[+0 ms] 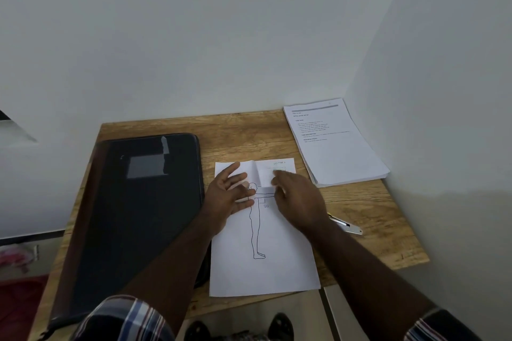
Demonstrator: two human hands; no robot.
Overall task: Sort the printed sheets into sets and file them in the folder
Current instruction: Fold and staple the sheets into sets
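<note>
A white sheet (266,271) with a line drawing of a standing figure lies in the middle of the wooden table (243,133). Its top part shows a crease or a smaller folded paper. My left hand (227,196) rests flat on the sheet's upper left, fingers spread. My right hand (296,199) lies over the upper right with fingers reaching toward the folded part; whether they pinch it is hidden. A stack of printed sheets (338,152) sits at the far right corner. The black folder (133,216) lies shut on the left.
A small metal stapler or cutter (346,225) lies just right of my right wrist. Walls close off the table's back and right sides. The folder's left edge hangs over the table edge. Shoes (279,327) show on the floor below.
</note>
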